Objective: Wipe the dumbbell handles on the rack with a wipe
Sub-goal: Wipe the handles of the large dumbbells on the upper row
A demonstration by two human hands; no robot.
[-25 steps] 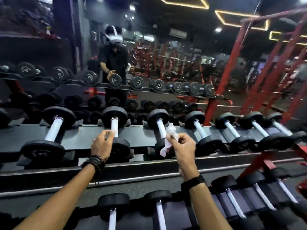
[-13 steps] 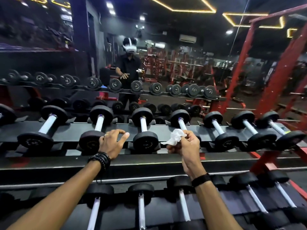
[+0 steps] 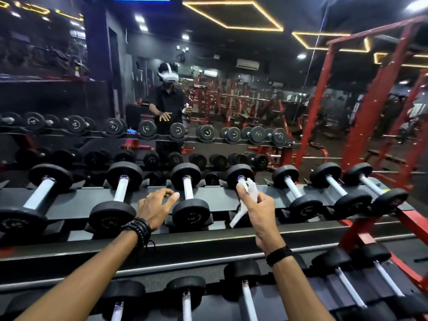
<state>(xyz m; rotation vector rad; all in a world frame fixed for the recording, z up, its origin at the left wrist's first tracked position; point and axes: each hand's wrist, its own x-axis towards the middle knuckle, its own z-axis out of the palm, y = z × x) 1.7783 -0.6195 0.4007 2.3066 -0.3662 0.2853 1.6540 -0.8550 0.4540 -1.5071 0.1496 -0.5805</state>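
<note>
Head view: the right hand point(image 3: 257, 212) sits just right of centre, fingers curled round a white wipe point(image 3: 246, 205), with the thumb up against the handle of the fourth dumbbell point(image 3: 240, 176) on the top shelf. The wipe bunches above the fist and a strip of it hangs below, over the front of the rack point(image 3: 208, 242). Whether the wipe presses on the handle I cannot tell, since the hand covers most of that bar. A black band point(image 3: 279, 255) circles this wrist.

The left hand point(image 3: 155, 208) is at centre, relaxed and empty, fingers spread between the second dumbbell point(image 3: 115, 205) and the third dumbbell point(image 3: 188, 198); its thumb tip lies just beside the third one's handle. It wears a ring and dark beaded bracelets point(image 3: 136, 229).

More dumbbells line the top shelf to both sides, all with black ends and pale handles, and another row lies on the lower shelf along the bottom of the frame. Behind the rack a mirror point(image 3: 231, 100) across the upper half reflects the person in a headset, more weights and red frames. A red frame point(image 3: 361, 126) stands at the right.
</note>
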